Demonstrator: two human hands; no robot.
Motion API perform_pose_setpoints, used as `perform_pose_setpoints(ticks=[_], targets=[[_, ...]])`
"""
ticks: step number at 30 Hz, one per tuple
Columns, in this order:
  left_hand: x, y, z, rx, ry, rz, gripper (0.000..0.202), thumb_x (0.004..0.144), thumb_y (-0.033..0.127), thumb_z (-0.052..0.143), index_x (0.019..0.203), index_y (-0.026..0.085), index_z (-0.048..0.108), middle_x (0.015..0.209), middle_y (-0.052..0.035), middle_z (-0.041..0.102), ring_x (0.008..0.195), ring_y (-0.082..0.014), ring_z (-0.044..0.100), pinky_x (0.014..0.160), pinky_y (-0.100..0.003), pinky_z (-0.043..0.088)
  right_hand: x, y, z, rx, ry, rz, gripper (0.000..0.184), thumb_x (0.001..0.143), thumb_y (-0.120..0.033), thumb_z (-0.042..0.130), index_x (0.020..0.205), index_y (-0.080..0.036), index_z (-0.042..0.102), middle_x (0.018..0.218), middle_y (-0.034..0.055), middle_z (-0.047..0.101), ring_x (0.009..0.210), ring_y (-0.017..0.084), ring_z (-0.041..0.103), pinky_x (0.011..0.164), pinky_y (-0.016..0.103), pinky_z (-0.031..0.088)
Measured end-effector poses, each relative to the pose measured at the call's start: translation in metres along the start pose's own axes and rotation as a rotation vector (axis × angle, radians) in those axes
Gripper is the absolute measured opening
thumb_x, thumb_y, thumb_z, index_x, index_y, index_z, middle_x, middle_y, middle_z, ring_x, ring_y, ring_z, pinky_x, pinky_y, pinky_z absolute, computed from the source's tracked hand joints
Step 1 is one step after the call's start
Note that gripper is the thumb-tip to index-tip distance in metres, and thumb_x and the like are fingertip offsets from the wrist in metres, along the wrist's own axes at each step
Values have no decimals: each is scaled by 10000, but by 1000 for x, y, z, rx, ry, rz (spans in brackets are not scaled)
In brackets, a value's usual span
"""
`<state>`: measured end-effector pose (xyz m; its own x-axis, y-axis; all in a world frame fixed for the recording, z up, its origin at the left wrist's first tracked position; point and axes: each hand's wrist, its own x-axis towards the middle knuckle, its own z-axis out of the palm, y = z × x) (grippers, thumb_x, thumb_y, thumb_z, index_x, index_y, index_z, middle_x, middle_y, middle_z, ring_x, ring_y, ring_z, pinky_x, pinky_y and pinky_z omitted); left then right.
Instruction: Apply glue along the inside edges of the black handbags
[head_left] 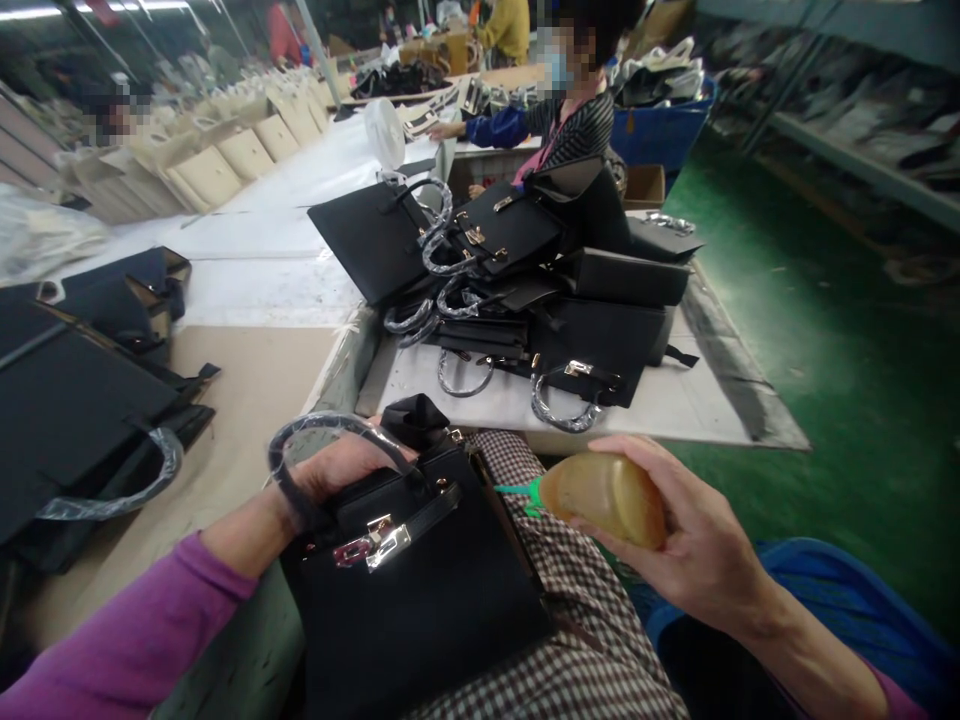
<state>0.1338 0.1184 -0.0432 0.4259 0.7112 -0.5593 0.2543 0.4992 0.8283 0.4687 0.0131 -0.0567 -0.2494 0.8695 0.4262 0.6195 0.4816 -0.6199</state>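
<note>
A black handbag (427,610) with silver clasp hardware rests on my lap over a checkered cloth. My left hand (341,468) reaches through its plastic-wrapped handle (281,450) and grips the bag near the top; some fingers are hidden behind it. In my right hand (694,540) is a squeeze bottle (604,495) of amber-coloured liquid, lying tilted on its side. Its thin green nozzle (517,490) points left, with the tip at the bag's right side edge. I cannot tell whether the tip touches the bag.
Ahead, a heap of black handbags (510,270) lies on a white-topped table (720,400). More dark bags (82,400) lie on the left table. A co-worker (570,130) sits beyond the heap. Low on the right is a blue basket (832,600). Cream bags (232,160) stand in rows far left.
</note>
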Motion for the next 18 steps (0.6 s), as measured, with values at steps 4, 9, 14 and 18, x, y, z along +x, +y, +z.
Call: perform_pose_setpoints(ticks=[4, 9, 14, 18], targets=[[1, 0, 1, -7, -16, 16, 235, 676, 192, 813, 874, 78, 759, 746, -41, 785, 679, -237, 731, 616, -285, 599, -7, -3, 0, 11, 63, 46, 517, 931, -381, 741, 1361, -235, 494, 1213, 137, 642, 1098, 328, 664, 1000, 459, 569], [-1, 2, 5, 1, -47, 21, 242, 721, 186, 790, 938, 80, 769, 759, -25, 788, 684, -230, 730, 633, -279, 599, -2, -3, 5, 10, 61, 38, 522, 926, -396, 754, 1346, -223, 498, 1209, 138, 641, 1105, 326, 663, 1021, 464, 556], [-4, 0, 4, 1, -19, 26, 326, 715, 159, 786, 1029, 73, 761, 795, -42, 798, 734, -248, 743, 649, -285, 609, -1, -3, 5, -3, 15, 15, 494, 933, -412, 748, 1316, -199, 520, 1171, 134, 664, 1053, 302, 685, 965, 408, 587], [-4, -3, 2, -2, 18, 26, 324, 691, 162, 801, 992, 52, 749, 807, -63, 801, 683, -229, 734, 617, -280, 601, -6, -2, 0, 0, -37, 15, 472, 945, -391, 732, 1325, -219, 512, 1190, 134, 670, 1052, 299, 692, 918, 384, 605]])
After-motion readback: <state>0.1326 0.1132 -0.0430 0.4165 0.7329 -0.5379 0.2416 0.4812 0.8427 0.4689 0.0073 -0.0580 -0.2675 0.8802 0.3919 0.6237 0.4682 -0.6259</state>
